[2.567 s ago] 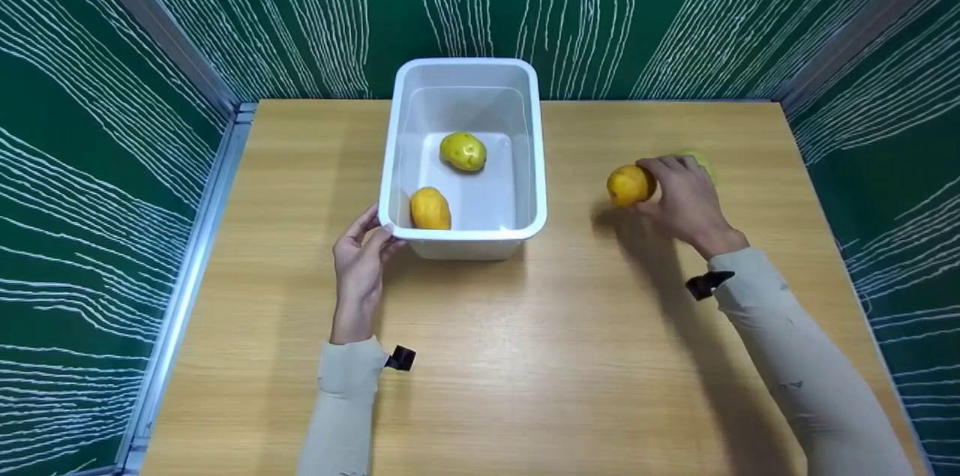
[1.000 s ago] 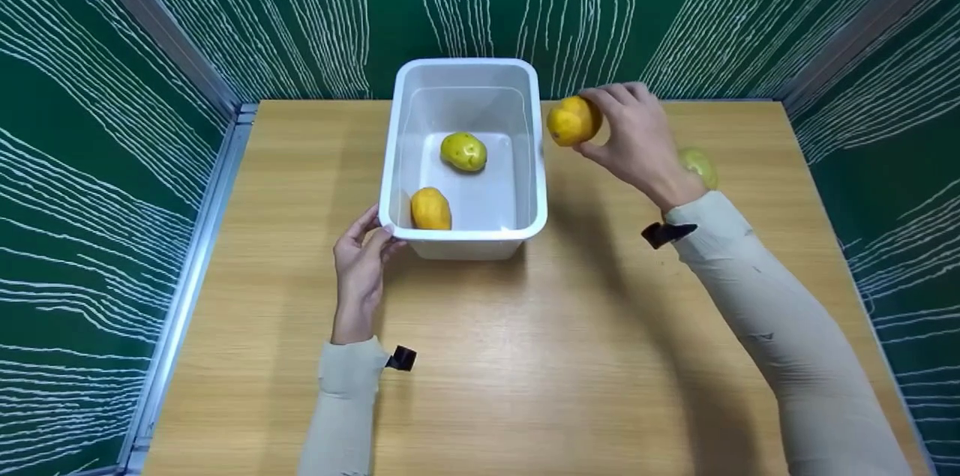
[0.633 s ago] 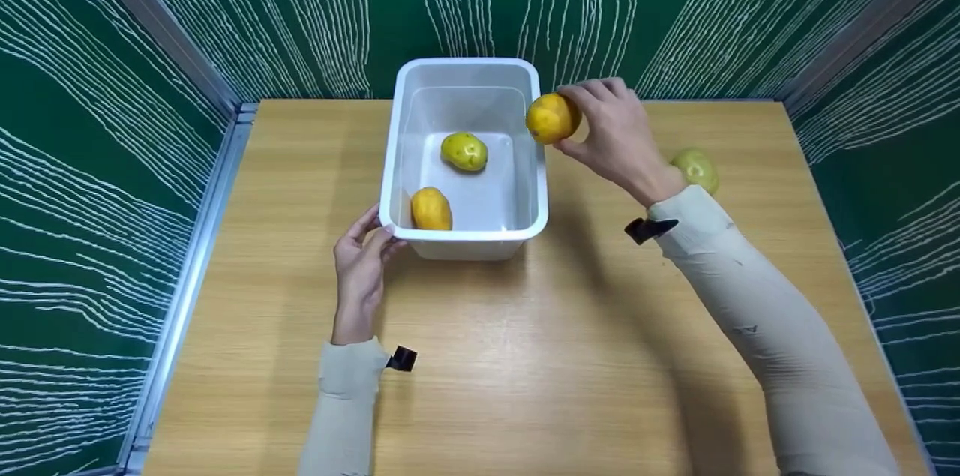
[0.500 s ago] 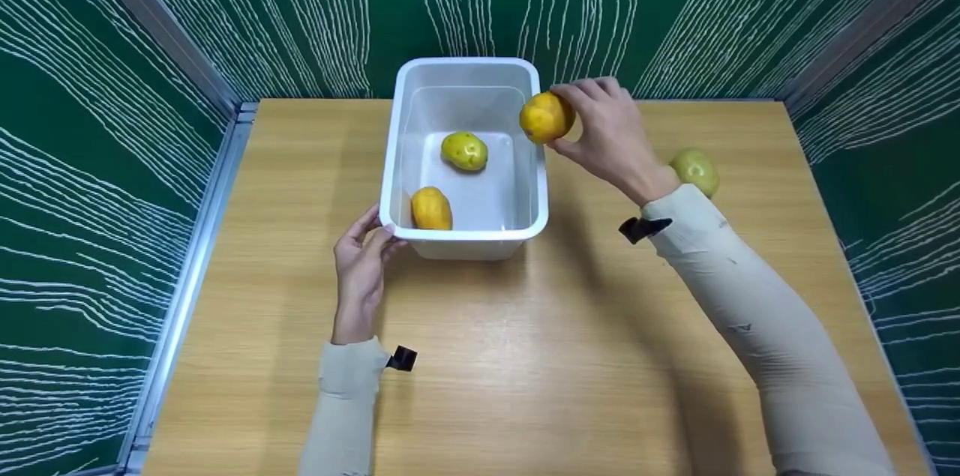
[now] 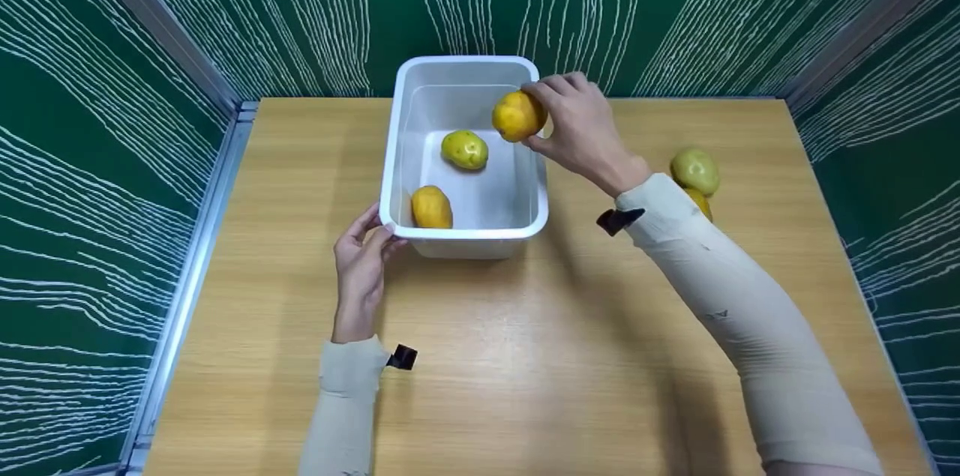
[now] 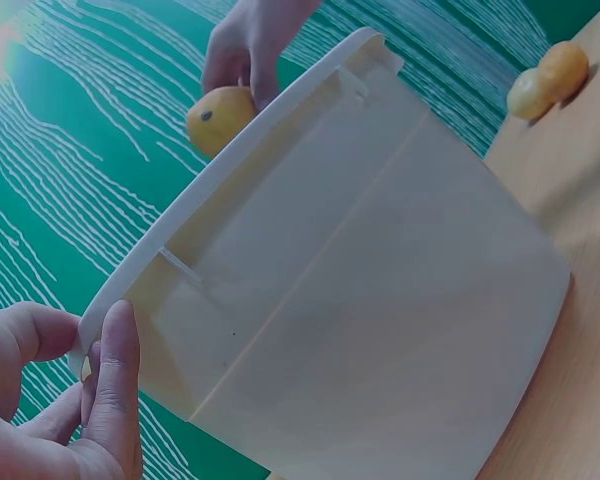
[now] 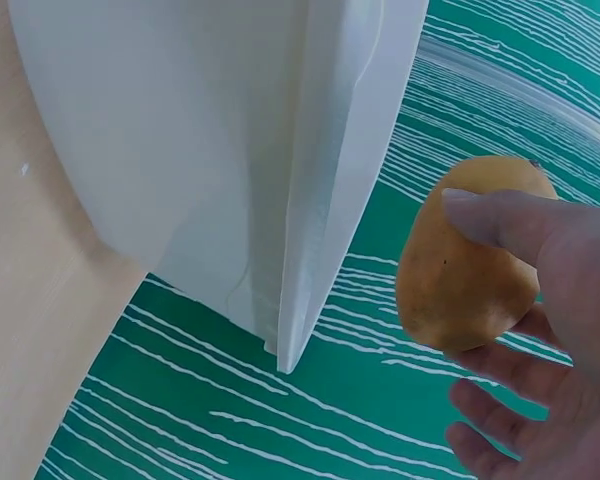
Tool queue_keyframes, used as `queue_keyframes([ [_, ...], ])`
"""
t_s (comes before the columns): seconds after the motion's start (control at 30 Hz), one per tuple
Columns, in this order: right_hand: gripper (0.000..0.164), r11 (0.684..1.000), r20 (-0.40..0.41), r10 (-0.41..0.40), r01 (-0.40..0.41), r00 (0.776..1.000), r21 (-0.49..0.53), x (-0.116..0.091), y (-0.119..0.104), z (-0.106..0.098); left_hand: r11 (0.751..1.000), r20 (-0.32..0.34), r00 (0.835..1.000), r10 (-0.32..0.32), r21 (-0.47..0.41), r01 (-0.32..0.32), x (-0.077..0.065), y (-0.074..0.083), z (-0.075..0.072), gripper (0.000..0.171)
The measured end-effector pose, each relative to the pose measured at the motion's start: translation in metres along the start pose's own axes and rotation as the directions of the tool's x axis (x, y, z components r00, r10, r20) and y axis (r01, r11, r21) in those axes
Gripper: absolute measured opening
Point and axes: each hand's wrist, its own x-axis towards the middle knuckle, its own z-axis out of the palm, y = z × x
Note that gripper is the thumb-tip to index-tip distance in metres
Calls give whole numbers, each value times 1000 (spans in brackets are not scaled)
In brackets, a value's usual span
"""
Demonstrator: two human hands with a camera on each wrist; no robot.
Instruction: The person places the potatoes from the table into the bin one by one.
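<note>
My right hand [image 5: 581,131] holds a yellow mango [image 5: 519,116] between thumb and fingers, above the right side of a white plastic bin [image 5: 466,235]. The same held mango [image 7: 470,255] shows in the right wrist view, just beyond the bin's rim. Down at the near left corner, my left hand [image 5: 360,266] pinches the bin's rim, with thumb and fingers on either side of it in the left wrist view. Inside the bin lie a green mango [image 5: 465,151] near the middle and a yellow mango [image 5: 431,208] in the near left corner.
On the wooden table [image 5: 480,386], right of the bin, sit a green mango [image 5: 695,170] and a yellow one [image 5: 699,202], the latter partly behind my right sleeve. Green walls [image 5: 517,4] with white lines enclose the table at the back and sides.
My right hand has carried the yellow mango leftward from the table's right side to above the bin. The yellow mango near the sleeve has come into sight. My left hand stays put.
</note>
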Motion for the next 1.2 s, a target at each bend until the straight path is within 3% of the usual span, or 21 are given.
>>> queue_keyframes([
  [0.77,63,1000,142,-21,22,990,-1,28,-39,22,1000,-25,1000,-5,-20,5,1,-1,3,48],
  [1.2,65,1000,209,12,-11,978,-7,42,-46,32,1000,-31,1000,-1,-21,1,1,-1,3,49],
])
